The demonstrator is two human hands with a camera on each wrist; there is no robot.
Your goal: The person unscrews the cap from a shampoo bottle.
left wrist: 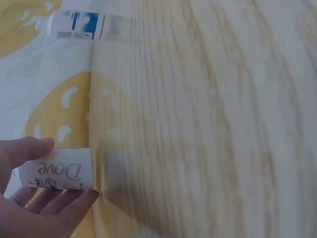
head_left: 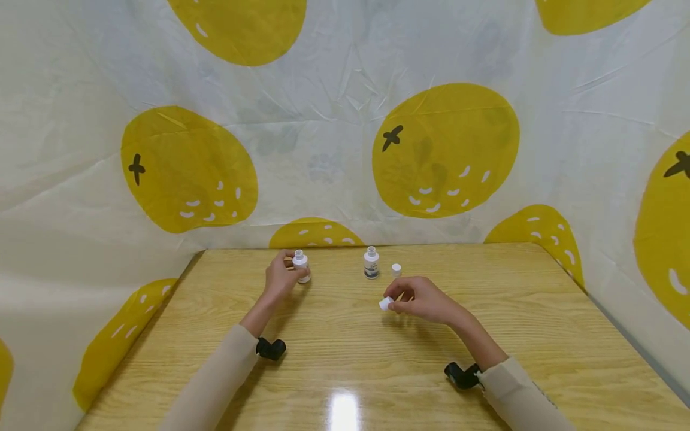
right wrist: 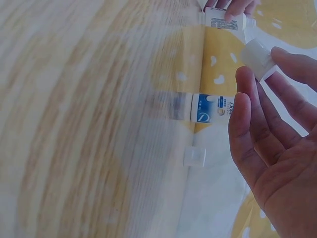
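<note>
My left hand (head_left: 279, 280) grips a small white Dove bottle (head_left: 300, 262) by its sides, thumb on one side and fingers on the other. Its threaded neck is bare, and the label shows in the left wrist view. Over the table, right of the middle, my right hand (head_left: 426, 300) pinches a white screw cap (head_left: 385, 303) between thumb and fingertips. A second white bottle (head_left: 371, 266), also uncapped, stands upright between the hands, its blue label facing the right wrist camera. Another white cap (head_left: 396, 269) sits on the table just beyond the right hand.
The wooden table (head_left: 345, 353) ends at a hanging white cloth (head_left: 318, 143) printed with yellow fruit, close behind the bottles. Cloth also hangs along the left and right sides. Black wrist cameras (head_left: 271, 349) are worn on both forearms.
</note>
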